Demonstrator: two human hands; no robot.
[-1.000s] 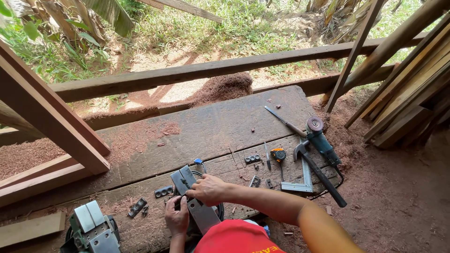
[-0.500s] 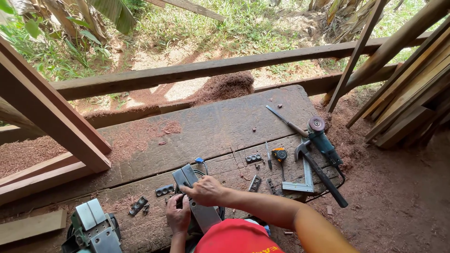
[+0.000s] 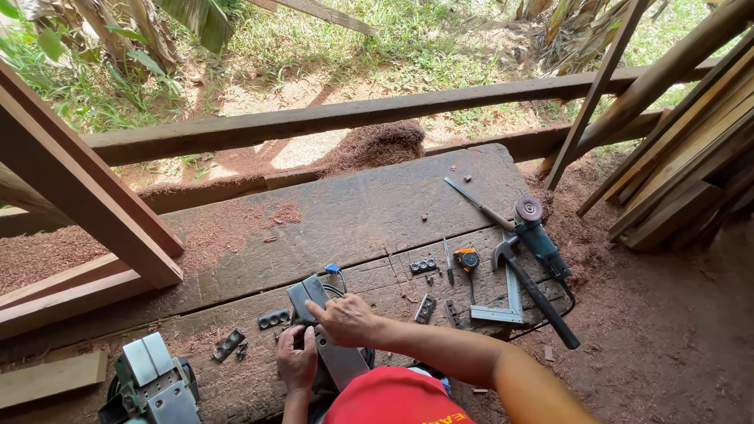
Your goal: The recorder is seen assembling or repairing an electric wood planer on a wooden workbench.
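A single head-worn view is given, looking steeply down and forward over a plank bench (image 3: 353,212), seen from close above; both hands are caught at the near edge, grass and a rail (image 3: 314,119) far beyond.

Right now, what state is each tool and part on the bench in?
Grey power tool: lying on the bench, gripped by both hands.
Left hand: clasping its side.
Right hand: resting on top.
Angle grinder: lying flat, untouched.
Hammer: lying flat.
Metal square: lying flat.
Tape measure: on the bench, blade not drawn out.
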